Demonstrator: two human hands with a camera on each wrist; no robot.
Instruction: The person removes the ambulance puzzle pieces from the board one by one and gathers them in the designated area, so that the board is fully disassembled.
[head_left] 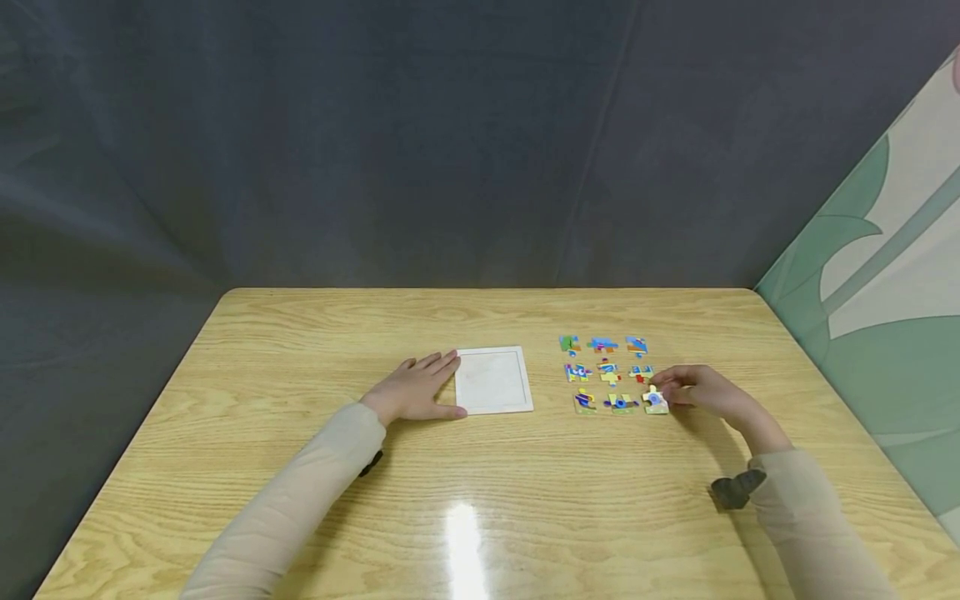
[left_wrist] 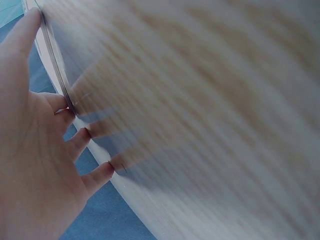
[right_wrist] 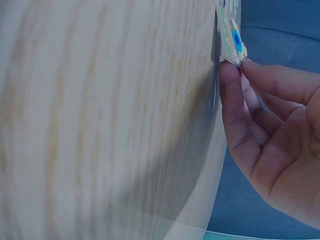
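A white square puzzle frame (head_left: 492, 410) lies on the wooden table. Along its left side rests my left hand (head_left: 417, 392), fingers spread and fairly straight, with fingertips and thumb touching the edge. To the right of the frame, jigsaw pieces are laid out in three rows of three. My right hand (head_left: 693, 392) pinches the jigsaw piece (head_left: 655, 402) at the near right corner of that layout. In the right wrist view, thumb and finger hold the edge of this piece (right_wrist: 234, 42), which shows a blue round mark and looks slightly tilted off the table.
Other colourful jigsaw pieces, such as a yellow and blue one (head_left: 621, 403) and a green one (head_left: 569, 343), lie apart from each other. The light wood table (head_left: 360, 517) reaches back to a dark curtain (head_left: 420, 167). A patterned panel (head_left: 892, 292) borders the right side.
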